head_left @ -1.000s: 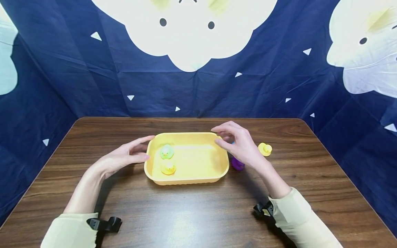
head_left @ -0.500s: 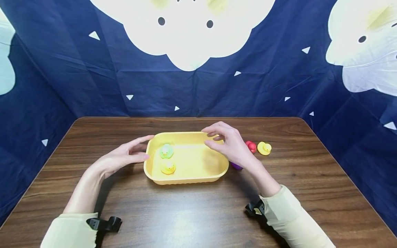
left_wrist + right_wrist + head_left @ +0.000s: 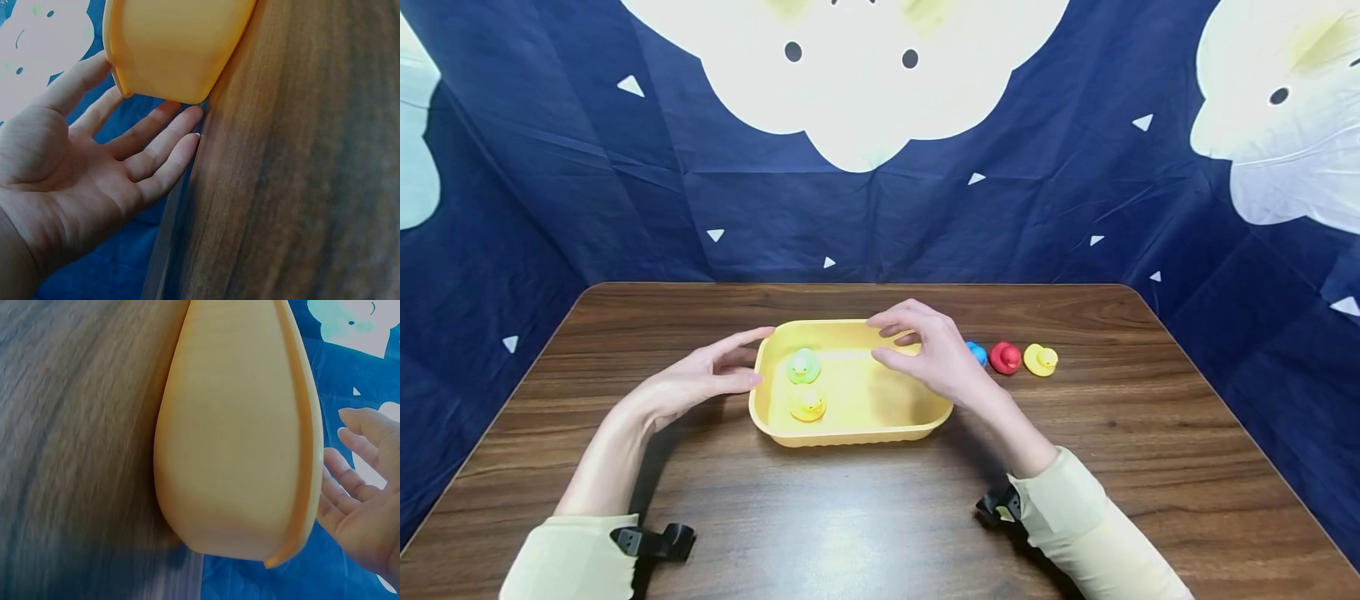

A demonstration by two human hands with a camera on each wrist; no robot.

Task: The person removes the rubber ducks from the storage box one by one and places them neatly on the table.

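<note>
A yellow plastic tub [image 3: 861, 392] sits mid-table. Inside it at the left are a green rubber duck [image 3: 803, 367] and a yellow rubber duck [image 3: 807, 404]. My left hand [image 3: 698, 375] rests its thumb and fingertips against the tub's left end, fingers extended; the left wrist view shows its palm [image 3: 75, 169] facing that end. Over the right part of the tub hovers my right hand [image 3: 936, 354], thumb and fingers loosely bent and apart. Nothing shows between them, and in the right wrist view the same hand [image 3: 369, 494] is beyond the tub's rim [image 3: 315, 450].
Right of the tub, a blue duck [image 3: 977, 353], a red duck [image 3: 1005, 358] and another yellow duck [image 3: 1041, 360] stand in a row on the wooden table [image 3: 760, 525]. My right forearm partly hides the blue one. A dark blue curtain [image 3: 880, 225] hangs behind the table.
My right hand has moved left from the tub's right rim to above its inside. The red and blue ducks have come into sight; the purple one is now hidden. My left hand stays put.
</note>
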